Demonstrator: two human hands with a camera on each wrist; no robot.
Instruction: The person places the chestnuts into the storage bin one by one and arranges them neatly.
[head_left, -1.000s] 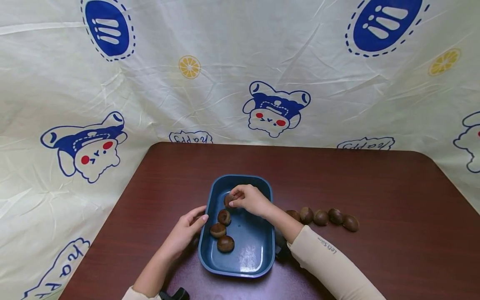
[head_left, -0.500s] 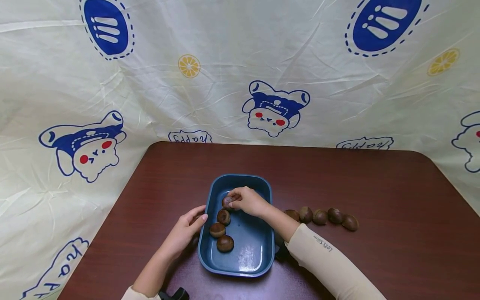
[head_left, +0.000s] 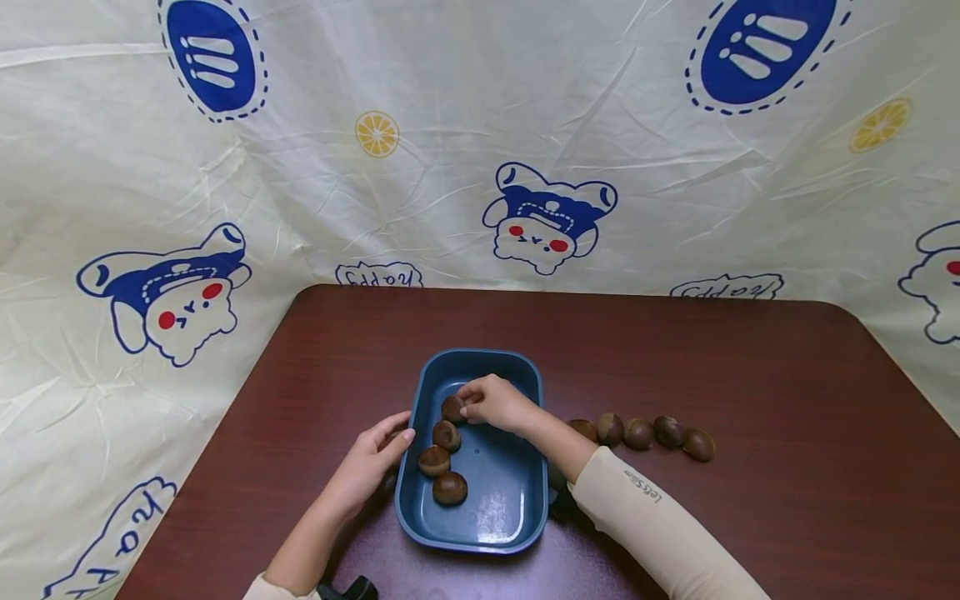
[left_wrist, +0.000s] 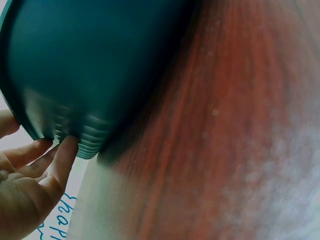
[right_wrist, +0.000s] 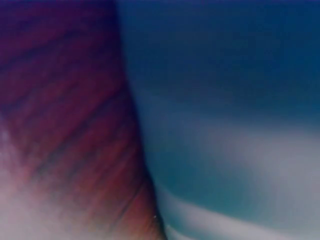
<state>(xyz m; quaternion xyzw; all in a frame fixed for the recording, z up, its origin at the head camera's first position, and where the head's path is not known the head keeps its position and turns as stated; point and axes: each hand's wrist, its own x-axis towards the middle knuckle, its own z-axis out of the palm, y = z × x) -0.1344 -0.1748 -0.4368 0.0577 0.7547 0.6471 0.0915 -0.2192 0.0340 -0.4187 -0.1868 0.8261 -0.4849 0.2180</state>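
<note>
On my feed, the right hand (head_left: 506,403) pinches the farthest chestnut (head_left: 451,408) in the blue tray (head_left: 498,525), near its left edge; I'd release softly so it won't roll, left hand (head_left: 371,454), fingers loose, touching that wall.

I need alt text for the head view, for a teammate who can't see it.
A person's right hand has its fingertips at a brown chestnut in a blue tray, where three more chestnuts lie, while the left hand touches the tray's left side. Five other chestnuts show in a row on the dark-red table to the right.
</note>
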